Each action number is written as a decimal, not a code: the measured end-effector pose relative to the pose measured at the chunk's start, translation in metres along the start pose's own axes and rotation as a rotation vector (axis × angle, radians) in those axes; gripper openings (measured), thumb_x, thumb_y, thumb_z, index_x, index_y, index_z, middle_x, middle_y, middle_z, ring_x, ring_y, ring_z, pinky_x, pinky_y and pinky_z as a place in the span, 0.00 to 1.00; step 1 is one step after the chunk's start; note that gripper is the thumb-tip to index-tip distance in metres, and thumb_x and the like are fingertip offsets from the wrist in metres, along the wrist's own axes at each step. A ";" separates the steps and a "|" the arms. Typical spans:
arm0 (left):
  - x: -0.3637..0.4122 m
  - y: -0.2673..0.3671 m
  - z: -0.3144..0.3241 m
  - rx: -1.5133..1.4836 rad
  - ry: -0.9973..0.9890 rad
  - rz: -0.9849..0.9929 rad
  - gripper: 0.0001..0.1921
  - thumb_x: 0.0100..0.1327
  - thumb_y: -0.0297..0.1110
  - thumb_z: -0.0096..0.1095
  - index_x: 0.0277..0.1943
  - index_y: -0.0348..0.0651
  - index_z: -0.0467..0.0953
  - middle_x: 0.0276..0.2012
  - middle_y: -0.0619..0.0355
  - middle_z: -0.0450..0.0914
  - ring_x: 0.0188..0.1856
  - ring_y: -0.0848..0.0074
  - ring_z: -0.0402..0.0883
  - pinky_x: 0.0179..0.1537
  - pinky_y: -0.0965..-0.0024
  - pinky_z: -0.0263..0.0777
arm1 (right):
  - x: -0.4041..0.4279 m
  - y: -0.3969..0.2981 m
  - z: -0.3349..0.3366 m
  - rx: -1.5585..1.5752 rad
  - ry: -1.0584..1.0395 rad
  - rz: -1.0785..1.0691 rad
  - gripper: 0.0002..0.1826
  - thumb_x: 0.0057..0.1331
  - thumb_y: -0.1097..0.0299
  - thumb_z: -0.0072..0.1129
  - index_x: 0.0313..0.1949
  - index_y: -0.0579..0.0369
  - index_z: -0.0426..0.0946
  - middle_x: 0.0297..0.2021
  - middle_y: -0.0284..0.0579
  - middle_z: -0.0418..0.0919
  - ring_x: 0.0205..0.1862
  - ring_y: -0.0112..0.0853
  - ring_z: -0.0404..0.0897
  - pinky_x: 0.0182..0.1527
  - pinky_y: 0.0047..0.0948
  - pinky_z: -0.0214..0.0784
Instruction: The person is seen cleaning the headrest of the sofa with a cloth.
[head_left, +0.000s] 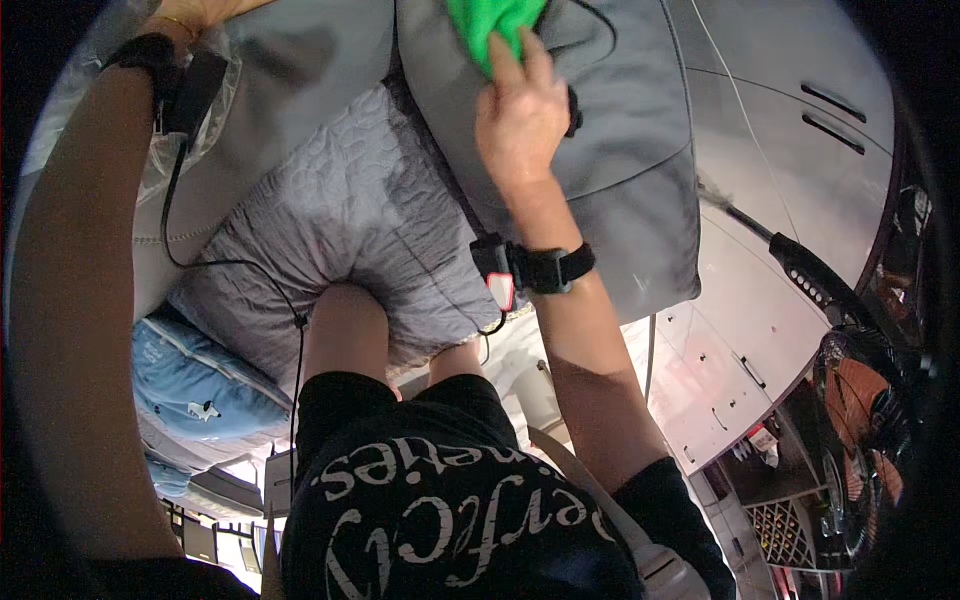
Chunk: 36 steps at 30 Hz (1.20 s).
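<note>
My right hand (523, 112) is over the grey padded seat (622, 225), its fingers touching a bright green cloth-like thing (495, 30) at the top edge; blur hides whether they grip it. A small black object (574, 112) and a black cable (611, 30) lie beside this hand. At the top left, my left hand (210, 9) is partly cut off by the picture's edge, so its fingers are hidden. Clear plastic wrapping (225, 82) lies next to my left wrist. Both wrists wear black straps with devices and cables.
Before me a quilted grey cover (352, 195) lies between the padded parts. A blue cushion with a dog print (210, 382) is at the left. On the right are a white cabinet with black handles (727, 322), a black pole-like appliance (817, 277) and a lattice rack (780, 532).
</note>
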<state>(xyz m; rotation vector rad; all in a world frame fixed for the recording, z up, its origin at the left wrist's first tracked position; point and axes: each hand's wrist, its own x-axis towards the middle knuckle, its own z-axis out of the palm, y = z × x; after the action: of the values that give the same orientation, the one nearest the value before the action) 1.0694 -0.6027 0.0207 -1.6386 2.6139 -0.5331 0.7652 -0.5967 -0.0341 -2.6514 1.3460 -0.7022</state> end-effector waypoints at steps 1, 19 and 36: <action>0.003 0.003 0.001 -0.007 0.007 0.000 0.38 0.46 0.46 0.55 0.60 0.41 0.54 0.61 0.51 0.53 0.63 0.62 0.50 0.62 0.56 0.38 | -0.008 -0.001 -0.004 -0.010 -0.003 0.001 0.19 0.45 0.74 0.52 0.41 0.51 0.74 0.46 0.47 0.70 0.32 0.44 0.71 0.33 0.36 0.68; -0.004 -0.010 0.009 -0.099 -0.029 0.017 0.38 0.50 0.52 0.51 0.61 0.41 0.54 0.62 0.50 0.53 0.65 0.65 0.47 0.62 0.59 0.35 | -0.273 0.041 -0.096 0.515 -0.955 0.325 0.16 0.47 0.75 0.47 0.38 0.52 0.75 0.37 0.53 0.75 0.37 0.48 0.75 0.38 0.42 0.68; 0.000 -0.007 -0.002 -0.287 0.101 0.002 0.37 0.50 0.50 0.56 0.59 0.40 0.56 0.61 0.49 0.53 0.62 0.64 0.53 0.62 0.63 0.43 | -0.002 0.131 -0.028 0.008 -0.473 0.323 0.28 0.59 0.69 0.42 0.60 0.58 0.50 0.62 0.56 0.44 0.50 0.53 0.65 0.48 0.41 0.62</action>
<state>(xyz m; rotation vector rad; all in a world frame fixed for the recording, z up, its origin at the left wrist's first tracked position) 1.0749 -0.6044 0.0246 -1.7223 2.8792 -0.2557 0.6545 -0.6719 -0.0465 -2.2980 1.5494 -0.0366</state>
